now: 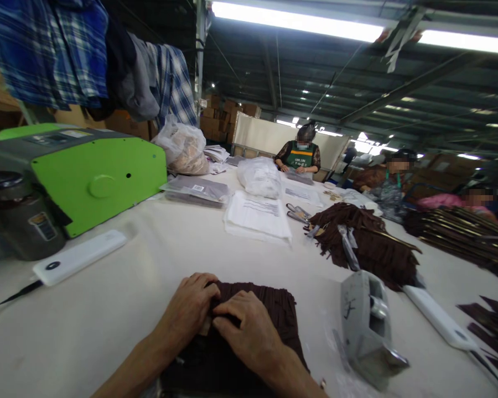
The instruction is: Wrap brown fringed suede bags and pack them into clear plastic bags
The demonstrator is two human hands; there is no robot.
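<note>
A dark brown fringed piece (274, 309), pleated in narrow strips, lies on the table right in front of me. My left hand (195, 304) rests on its upper left part with fingers curled in. Beneath those fingertips a small tan tag (206, 326) shows. My right hand (247, 326) bends over the same piece, thumb and fingers drawn together close to the left fingertips. What the right fingertips pinch, if anything, is hidden. To the right of the fringed piece stands a grey tape dispenser (365, 326).
A green machine (108, 182) and a dark lidded jar (20, 221) stand at left, near a white corded device (81, 257). Ahead lie white printed bags (257, 215) and scissors (297, 214). More brown fringed pieces (365, 237) are piled right. Co-workers (301, 155) sit across the table.
</note>
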